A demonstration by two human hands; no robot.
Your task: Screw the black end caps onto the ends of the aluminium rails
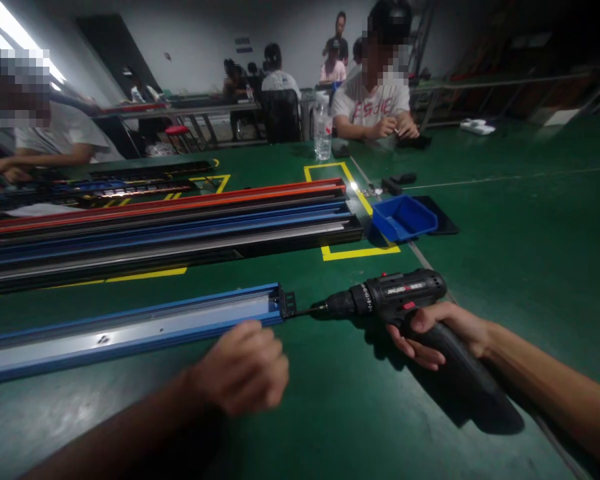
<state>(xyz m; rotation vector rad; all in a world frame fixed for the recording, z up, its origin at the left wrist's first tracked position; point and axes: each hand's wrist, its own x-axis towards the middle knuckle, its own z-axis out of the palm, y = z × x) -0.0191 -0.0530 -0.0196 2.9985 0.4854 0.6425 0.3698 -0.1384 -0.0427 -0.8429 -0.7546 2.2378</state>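
A black cordless drill (405,293) lies in the grip of my right hand (445,333), with its chuck pointing left. Its long thin bit reaches the black end cap (287,303) on a blue-edged metal profile (130,330); whether the tip sits in a screw cannot be made out. My left hand (247,370) is closed just in front of the profile's capped end. Its fingers are curled and slightly blurred, and anything inside them is hidden. A few small dark spots mark the profile's pale inner face.
Behind lie orange (280,192), blue and black profiles in a row. A blue bin (405,219) rests by a dark flat object, near yellow tape (360,253). Further back stands a water bottle (323,130). A person (373,107) sits across the green table, another at left.
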